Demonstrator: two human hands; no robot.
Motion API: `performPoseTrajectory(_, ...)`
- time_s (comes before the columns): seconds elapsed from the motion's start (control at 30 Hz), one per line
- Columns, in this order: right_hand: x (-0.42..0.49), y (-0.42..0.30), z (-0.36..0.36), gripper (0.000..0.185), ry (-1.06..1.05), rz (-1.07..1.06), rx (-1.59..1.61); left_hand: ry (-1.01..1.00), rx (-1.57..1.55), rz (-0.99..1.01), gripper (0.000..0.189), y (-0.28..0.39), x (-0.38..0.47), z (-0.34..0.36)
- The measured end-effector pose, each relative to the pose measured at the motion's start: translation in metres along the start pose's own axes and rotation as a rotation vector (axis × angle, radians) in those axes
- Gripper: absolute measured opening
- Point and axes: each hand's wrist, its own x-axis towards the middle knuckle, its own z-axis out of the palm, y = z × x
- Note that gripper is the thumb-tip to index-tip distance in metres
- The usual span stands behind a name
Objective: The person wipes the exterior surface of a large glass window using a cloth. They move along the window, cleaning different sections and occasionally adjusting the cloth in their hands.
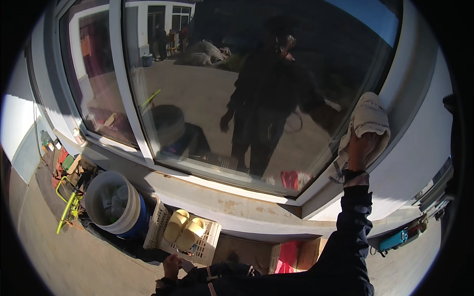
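My right hand [361, 150] grips a folded pale cloth [370, 113] with dark stripes. The cloth lies against the right side of the white window frame [389, 81], and its lower end hangs beside my wrist. The large glass pane [207, 122] reflects a standing person and a yard. My left hand [172, 266] is low in front of my body, near a cream plastic crate [209, 236]. Its fingers look curled, and whether anything is in them is unclear.
Pale yellow clogs [190, 233] rest on the crate. Left of them stands a bucket [107, 199] with bottles inside, near a lime-green metal frame [68, 207]. A white bottle [79, 137] is on the window ledge [229, 201]. A cardboard box [309, 253] sits below the ledge.
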Motion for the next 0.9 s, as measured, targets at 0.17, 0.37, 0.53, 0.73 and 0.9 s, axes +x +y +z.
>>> performPoseTrajectory(0.17, -0.012, -0.026, -0.013, 0.037, -0.114, -0.071, -0.005, 0.020, -0.013, -0.003, 0.032, 0.005, -0.002, 0.005)
performPoseTrajectory(0.37, -0.011, -0.058, -0.025, 0.033, -0.182, -0.031, 0.129, 0.024, 0.033, 0.015, 0.031, 0.002, -0.005, 0.005)
performPoseTrajectory(0.53, -0.012, -0.069, -0.029, 0.035, -0.207, 0.003, 0.176, -0.006, -0.007, 0.026, 0.029, -0.003, -0.005, 0.001)
performPoseTrajectory(0.73, -0.016, -0.090, -0.010, 0.039, -0.198, -0.019, 0.366, 0.000, -0.001, 0.033, 0.022, -0.009, -0.003, 0.001)
performPoseTrajectory(0.9, -0.018, -0.123, -0.003, 0.038, -0.254, -0.076, 0.497, -0.006, 0.013, -0.003, 0.022, -0.006, -0.006, -0.002)
